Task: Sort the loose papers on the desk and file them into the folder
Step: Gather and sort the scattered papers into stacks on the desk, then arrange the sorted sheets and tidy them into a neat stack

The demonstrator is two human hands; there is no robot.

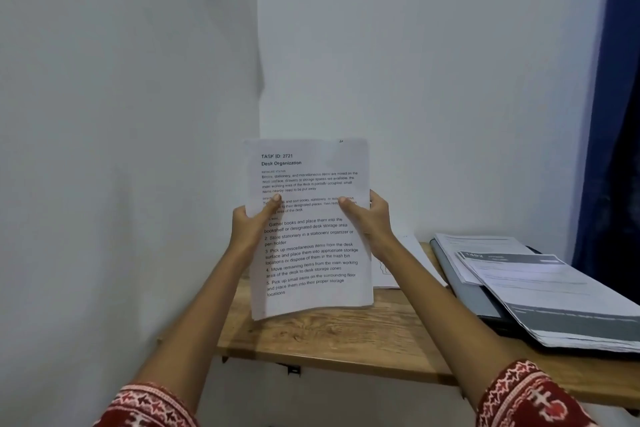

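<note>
Both the left hand [251, 224] and right hand [369, 218] pinch the paper stack [308, 253] mid-edge, so tapping its bottom edge below the grip squares it for the folder [460, 284].

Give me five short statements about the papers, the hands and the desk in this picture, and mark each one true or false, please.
1. Both hands hold the printed sheet upright above the desk. True.
2. The sheet's heading reads "Desk Organization". True.
3. The left hand rests flat on the desk. False: it grips the sheet's left edge, thumb on the front.
4. The grey folder lies at the desk's left end. False: it lies at the right, with a pile of papers on top.
5. The right hand grips the sheet's right edge. True.
</note>
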